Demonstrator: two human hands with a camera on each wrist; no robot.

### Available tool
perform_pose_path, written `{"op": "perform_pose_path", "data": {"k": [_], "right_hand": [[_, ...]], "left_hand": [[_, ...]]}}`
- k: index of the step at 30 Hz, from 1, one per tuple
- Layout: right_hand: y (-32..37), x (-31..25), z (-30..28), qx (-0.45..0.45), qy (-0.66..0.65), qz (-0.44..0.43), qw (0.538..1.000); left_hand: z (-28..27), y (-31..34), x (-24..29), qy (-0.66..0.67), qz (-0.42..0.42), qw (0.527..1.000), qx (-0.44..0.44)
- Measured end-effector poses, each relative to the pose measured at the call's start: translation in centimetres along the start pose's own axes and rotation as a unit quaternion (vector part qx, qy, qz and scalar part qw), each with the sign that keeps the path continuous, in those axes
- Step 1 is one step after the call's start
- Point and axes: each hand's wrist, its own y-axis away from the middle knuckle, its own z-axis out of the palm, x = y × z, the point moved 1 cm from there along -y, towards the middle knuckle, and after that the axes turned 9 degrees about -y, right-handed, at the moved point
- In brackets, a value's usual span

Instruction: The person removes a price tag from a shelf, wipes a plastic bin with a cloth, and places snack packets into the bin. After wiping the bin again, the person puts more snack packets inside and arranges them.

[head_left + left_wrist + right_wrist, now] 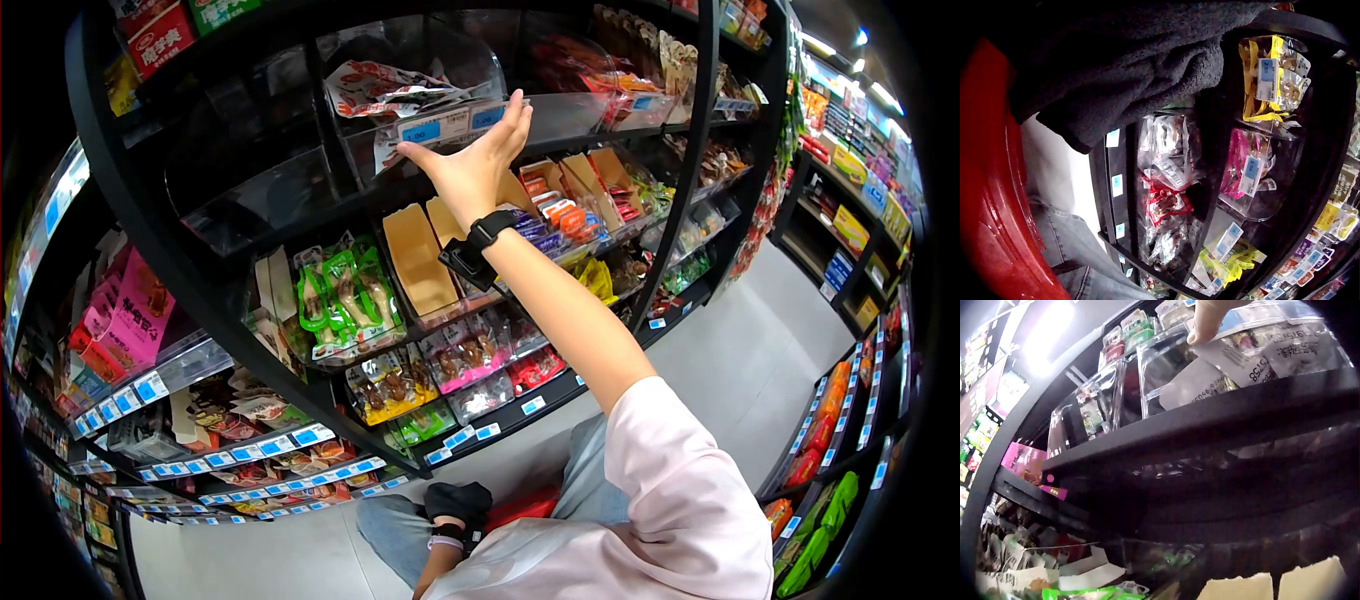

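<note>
My right hand (468,168) is raised to a clear plastic bin (350,150) on the upper shelf. Its thumb and fingers are spread and fairly straight across the bin's front, beside the blue-and-white price labels (421,131). White snack packets (385,88) with red print lie inside. In the right wrist view the thumb (1205,325) overlaps the bin's front, with printed packets (1254,359) behind it. Low by my legs, a black fuzzy cloth (458,499) covers my left hand and hides its fingers. A glossy red object (985,175) is close beside that cloth.
Below the bin are cardboard boxes (418,260), green snack packs (345,290) and yellow packs (390,385). A black shelf post (190,300) slants along the left. Across the grey aisle floor (765,310) stand more shelves (830,240).
</note>
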Motion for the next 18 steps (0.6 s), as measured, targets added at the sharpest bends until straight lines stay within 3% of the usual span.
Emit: {"op": "perform_pose_path", "data": {"k": [2, 5, 11, 18], "right_hand": [[0.0, -0.1, 0.0, 0.001, -0.006, -0.002, 1.000], [0.1, 0.1, 0.1, 0.004, -0.003, -0.009, 1.000], [0.2, 0.0, 0.2, 0.003, -0.001, 0.001, 1.000], [0.3, -0.2, 0.3, -0.004, -0.006, 0.003, 1.000]], "left_hand": [[-0.1, 0.4, 3.1, 0.101, 0.060, 0.991, -0.068], [0.3, 1.2, 5.1, 0.121, 0.069, 0.988, -0.063], [0.6, 1.8, 6.1, 0.271, 0.012, 0.961, -0.057], [0.2, 0.7, 3.2, 0.141, 0.081, 0.985, -0.061]]}}
